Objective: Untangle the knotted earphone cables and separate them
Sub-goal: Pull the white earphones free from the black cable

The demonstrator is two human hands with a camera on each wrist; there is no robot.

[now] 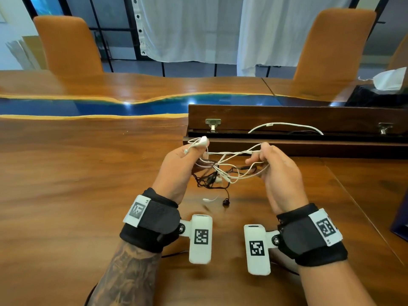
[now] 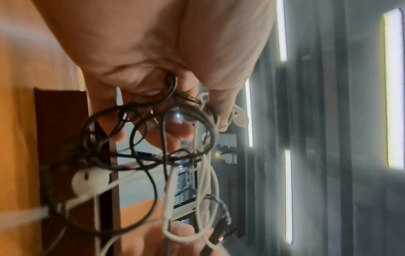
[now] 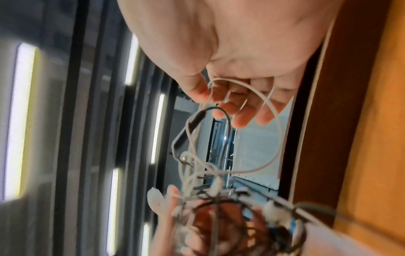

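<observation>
A tangle of white earphone cable (image 1: 231, 155) and black earphone cable (image 1: 207, 181) hangs between my two hands above the wooden table (image 1: 88, 184). My left hand (image 1: 176, 166) grips the knot, with a white earbud (image 1: 204, 141) sticking up past its thumb. My right hand (image 1: 276, 166) pinches white cable strands between thumb and curled fingers. In the left wrist view, black loops (image 2: 140, 138) and a white earbud (image 2: 87, 181) dangle below the fingers. The right wrist view shows a white loop (image 3: 263, 131) held in the fingers. A black earbud (image 1: 225, 202) and a white tip (image 1: 207, 199) hang just above the table.
An open dark wooden box (image 1: 287, 129) lies just behind my hands, and another white cable (image 1: 287, 127) lies inside it. Two orange chairs (image 1: 66, 45) stand across the table. A tissue box (image 1: 384, 85) sits at the far right. A blue strip (image 1: 110, 106) crosses the tabletop.
</observation>
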